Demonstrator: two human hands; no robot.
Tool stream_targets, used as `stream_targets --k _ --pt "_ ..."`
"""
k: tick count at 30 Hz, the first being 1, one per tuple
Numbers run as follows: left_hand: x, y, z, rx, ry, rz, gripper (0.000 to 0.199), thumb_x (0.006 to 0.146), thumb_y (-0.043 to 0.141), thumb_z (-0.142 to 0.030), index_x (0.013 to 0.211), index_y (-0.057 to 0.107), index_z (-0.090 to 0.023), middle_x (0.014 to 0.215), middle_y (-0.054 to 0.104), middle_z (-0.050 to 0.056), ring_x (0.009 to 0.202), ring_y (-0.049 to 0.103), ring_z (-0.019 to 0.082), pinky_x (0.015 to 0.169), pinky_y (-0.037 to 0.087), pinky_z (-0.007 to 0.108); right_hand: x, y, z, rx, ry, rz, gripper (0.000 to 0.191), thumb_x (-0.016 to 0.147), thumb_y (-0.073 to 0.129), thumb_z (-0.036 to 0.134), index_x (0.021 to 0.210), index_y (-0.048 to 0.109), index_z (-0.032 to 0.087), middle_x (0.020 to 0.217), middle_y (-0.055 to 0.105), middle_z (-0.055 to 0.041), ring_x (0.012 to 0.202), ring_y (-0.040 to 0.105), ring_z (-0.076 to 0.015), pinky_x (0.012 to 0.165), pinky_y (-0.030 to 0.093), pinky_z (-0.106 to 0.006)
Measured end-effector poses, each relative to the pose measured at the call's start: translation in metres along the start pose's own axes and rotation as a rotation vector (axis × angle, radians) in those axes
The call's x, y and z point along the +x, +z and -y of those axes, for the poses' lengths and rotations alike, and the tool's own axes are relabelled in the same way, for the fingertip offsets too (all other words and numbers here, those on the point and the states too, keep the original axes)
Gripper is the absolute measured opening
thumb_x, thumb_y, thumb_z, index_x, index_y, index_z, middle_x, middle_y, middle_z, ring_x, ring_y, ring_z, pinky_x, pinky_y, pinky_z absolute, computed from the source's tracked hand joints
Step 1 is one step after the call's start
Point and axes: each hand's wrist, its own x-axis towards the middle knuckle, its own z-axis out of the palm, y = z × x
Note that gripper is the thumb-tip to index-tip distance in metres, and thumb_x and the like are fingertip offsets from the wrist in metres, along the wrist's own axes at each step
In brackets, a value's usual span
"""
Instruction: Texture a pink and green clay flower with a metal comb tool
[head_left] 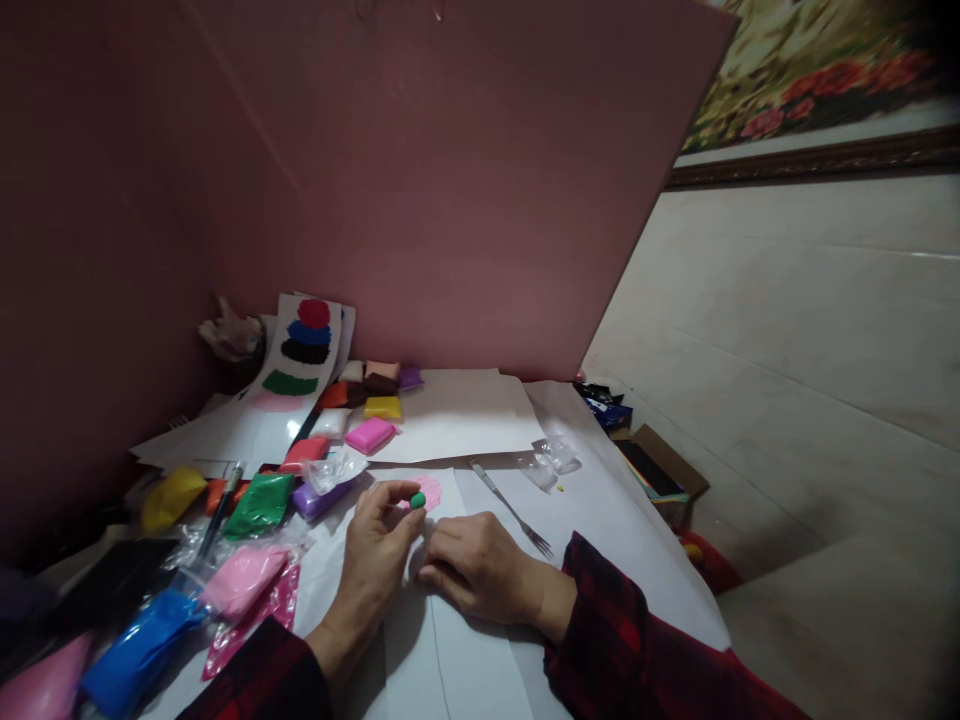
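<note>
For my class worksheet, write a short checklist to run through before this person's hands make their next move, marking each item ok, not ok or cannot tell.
1. Green ball held securely: ok, it appears pinched between thumb and finger of the left hand.
2. Right hand free: cannot tell, it is curled and its fingertips are hidden.
3. Pink patch fully in view: not ok, the left hand and the ball cover part of it.
4. Fork out of both hands: ok, it lies just beyond the right wrist.
5. Green packet sealed: cannot tell, its closure is not clear.
</note>
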Motion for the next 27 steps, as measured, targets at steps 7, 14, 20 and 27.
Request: stream_targets --k 7,14,20,27 --pt "0.0007 0.0001 0.0034 -0.025 0.002 0.041 0.028 0.079 0.061 -0.046 0.082 0.07 -0.019 0.079 0.068 0.006 0.079 0.063 0.024 0.072 0.049 0.036 0.0003 -0.0008 0.0005 -0.018 0.011 -0.017 0.02 0.093 0.056 0.028 0.077 0.059 0.016 0.071 0.059 -0.0005 0.061 0.051 -0.0139 0.055 0.037 -0.026" --pt "-0.0008 -0.0005 0.0037 0.001 -0.008 0.007 0.029 0.067 0.067 -0.03 0.094 0.072 -0.02 0.087 0.067 0.005 0.077 0.061 0.022 0.07 0.048 0.034 0.0006 -0.0001 -0.0002 0.002 -0.007 -0.02 0.015 0.092 0.056 0.025 0.08 0.058 0.017 0.075 0.061 -0.0017 0.066 0.053 -0.0143 0.058 0.037 -0.026" --pt "0.0 -0.0004 0.0003 0.023 -0.002 0.02 0.021 0.068 0.068 -0.038 0.079 0.067 -0.021 0.081 0.064 0.004 0.076 0.057 0.023 0.071 0.045 0.036 -0.0006 0.0005 -0.0002 0.024 0.003 -0.019 0.014 0.091 0.057 0.024 0.08 0.061 0.017 0.074 0.061 -0.0006 0.065 0.054 -0.0138 0.059 0.037 -0.025" --pt "0.0012 0.0001 0.0029 0.016 0.007 0.044 0.032 0.078 0.057 -0.045 0.093 0.071 -0.02 0.09 0.068 0.007 0.088 0.059 0.026 0.082 0.045 0.039 0.0002 -0.0014 0.0005 -0.014 0.008 0.0 0.019 0.093 0.056 0.027 0.079 0.059 0.016 0.073 0.061 -0.0016 0.063 0.053 -0.0141 0.057 0.035 -0.026"
